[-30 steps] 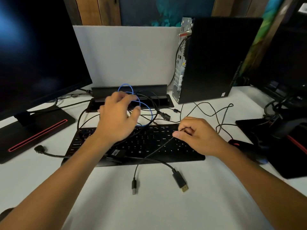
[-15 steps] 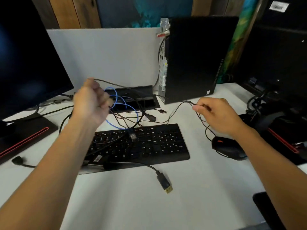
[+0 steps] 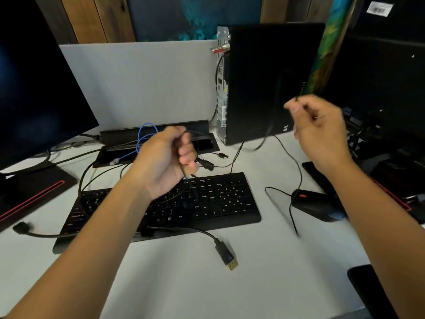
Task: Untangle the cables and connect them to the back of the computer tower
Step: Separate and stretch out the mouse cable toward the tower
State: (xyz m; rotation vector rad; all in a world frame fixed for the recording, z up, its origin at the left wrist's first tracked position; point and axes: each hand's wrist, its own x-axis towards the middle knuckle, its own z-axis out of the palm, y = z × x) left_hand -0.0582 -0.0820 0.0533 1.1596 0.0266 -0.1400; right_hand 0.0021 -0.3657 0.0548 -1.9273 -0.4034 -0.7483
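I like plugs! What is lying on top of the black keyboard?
Thin black cables lie across the keyboard. The left hand and forearm cover part of its keys, so anything under them is hidden.

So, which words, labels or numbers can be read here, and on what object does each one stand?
None can be read.
Black keyboard: key legends blurred.
Black computer tower: rear stickers too small.
White label on the dark unit at top right: blurred.

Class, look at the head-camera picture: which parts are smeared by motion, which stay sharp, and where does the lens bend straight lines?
Head view: the right hand and its thin cable are motion-smeared; the left hand is slightly soft; the gold-tipped plug is sharp; the wide lens tilts the tower and the monitor.
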